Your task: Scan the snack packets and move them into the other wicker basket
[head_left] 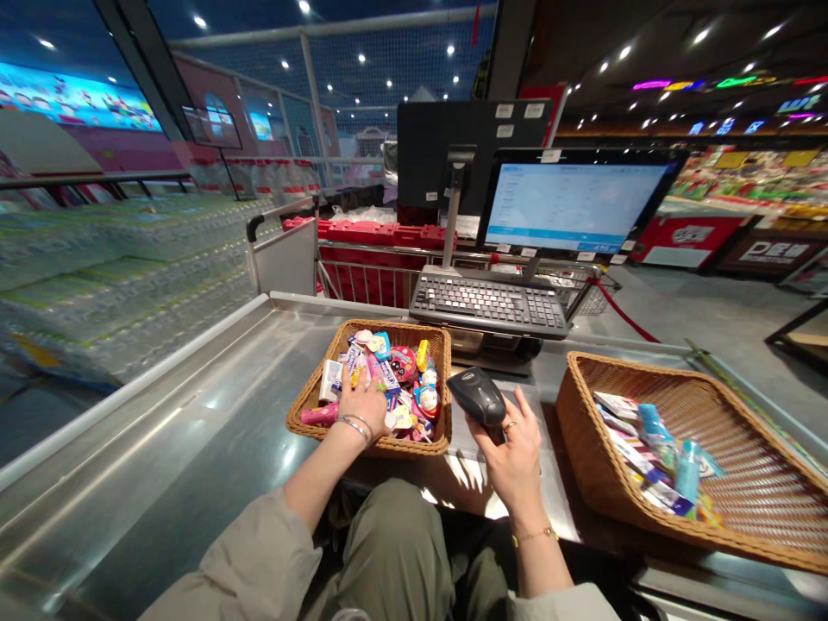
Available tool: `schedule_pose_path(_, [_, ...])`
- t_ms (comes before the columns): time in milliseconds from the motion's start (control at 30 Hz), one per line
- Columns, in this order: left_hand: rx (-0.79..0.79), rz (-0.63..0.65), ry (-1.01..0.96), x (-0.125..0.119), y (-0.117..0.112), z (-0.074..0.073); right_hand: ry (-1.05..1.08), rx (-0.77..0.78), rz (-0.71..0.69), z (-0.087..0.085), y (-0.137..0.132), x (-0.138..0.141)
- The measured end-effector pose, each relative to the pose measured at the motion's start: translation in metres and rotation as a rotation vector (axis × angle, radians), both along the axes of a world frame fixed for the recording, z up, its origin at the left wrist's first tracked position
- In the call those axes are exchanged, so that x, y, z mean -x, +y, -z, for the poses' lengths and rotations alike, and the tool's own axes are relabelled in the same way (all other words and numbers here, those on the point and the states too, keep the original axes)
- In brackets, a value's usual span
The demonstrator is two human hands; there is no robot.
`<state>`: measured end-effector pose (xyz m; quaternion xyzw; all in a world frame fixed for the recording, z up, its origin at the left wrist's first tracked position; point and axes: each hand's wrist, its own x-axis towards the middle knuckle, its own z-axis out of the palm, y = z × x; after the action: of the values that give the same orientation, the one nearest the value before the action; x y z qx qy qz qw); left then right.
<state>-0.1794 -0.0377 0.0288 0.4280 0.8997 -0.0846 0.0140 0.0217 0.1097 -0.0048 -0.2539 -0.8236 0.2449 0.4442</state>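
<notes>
My left hand [360, 402] reaches into a wicker basket [310, 379] full of small colourful snack packets [404, 379], with its fingers curled down onto the packets at the basket's left side. What the fingers grip is hidden. My right hand [514, 453] holds a black handheld barcode scanner [477, 395] by its handle, just right of that basket. A second wicker basket [724, 405] at the right holds several packets [653, 453].
A steel checkout counter [194, 431] runs to the left. Behind the baskets are a keyboard [488, 302], a lit till screen [573, 205] and a black monitor back [446, 138]. Red crates [375, 233] and a metal cart rail stand further back.
</notes>
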Motion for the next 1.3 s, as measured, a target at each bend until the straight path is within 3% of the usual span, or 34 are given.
schedule_pose_path(267, [-0.174,0.053,0.056,-0.003,-0.014,-0.002,0.005,0.028,0.004,-0.001,0.002,-0.003])
schedule_pose_path(500, [-0.273,0.097,0.175,0.02,-0.018,-0.005,0.01,0.046,0.009,-0.002,0.0,-0.002])
schedule_pose_path(833, [-0.146,0.017,0.04,0.05,-0.017,0.016,0.009,0.04,0.008,-0.001,0.002,-0.003])
schedule_pose_path(1300, [-0.156,-0.049,-0.035,0.048,-0.015,0.013,0.034,0.033,0.007,0.0,0.004,-0.005])
